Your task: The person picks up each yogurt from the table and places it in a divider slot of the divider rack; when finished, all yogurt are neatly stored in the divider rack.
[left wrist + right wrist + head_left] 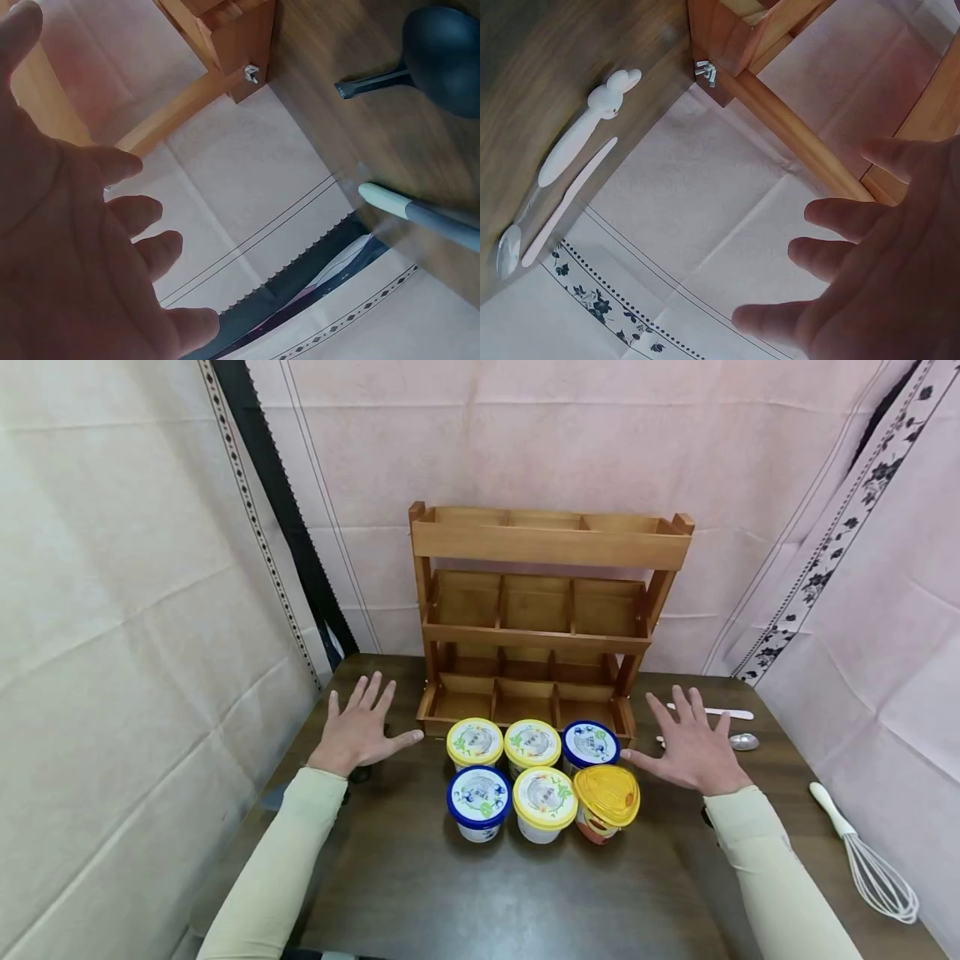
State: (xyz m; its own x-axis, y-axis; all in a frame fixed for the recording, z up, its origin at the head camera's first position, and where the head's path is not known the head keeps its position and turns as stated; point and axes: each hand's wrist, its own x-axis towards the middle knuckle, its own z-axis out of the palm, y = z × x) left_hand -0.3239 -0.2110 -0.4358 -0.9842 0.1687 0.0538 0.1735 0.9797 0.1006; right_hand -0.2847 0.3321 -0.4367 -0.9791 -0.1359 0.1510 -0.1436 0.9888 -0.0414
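Note:
My left hand [352, 735] is spread over the table left of a wooden shelf rack [551, 545], fingers straight, holding nothing. On the other side my right hand [690, 747] is likewise spread, its thumb near the tubs. Between the hands stand several lidded tubs in two rows. The back row has two yellow-lidded tubs [475, 740] and a blue-lidded tub [591, 743]. In front are another blue-lidded tub [480, 797], a yellow-lidded tub [545, 797] and a tub with a plain orange-yellow lid [607, 795]. The rack has three tiers of divided compartments.
By the right hand lie a spoon with a white rabbit-shaped handle [570, 146] and a thin pale stick-like utensil [570, 201]. A whisk [873, 860] lies at the right edge. Under the left hand are a black ladle [442, 60] and a grey-green handle [427, 216]. Cloth curtains [555, 443] surround the table.

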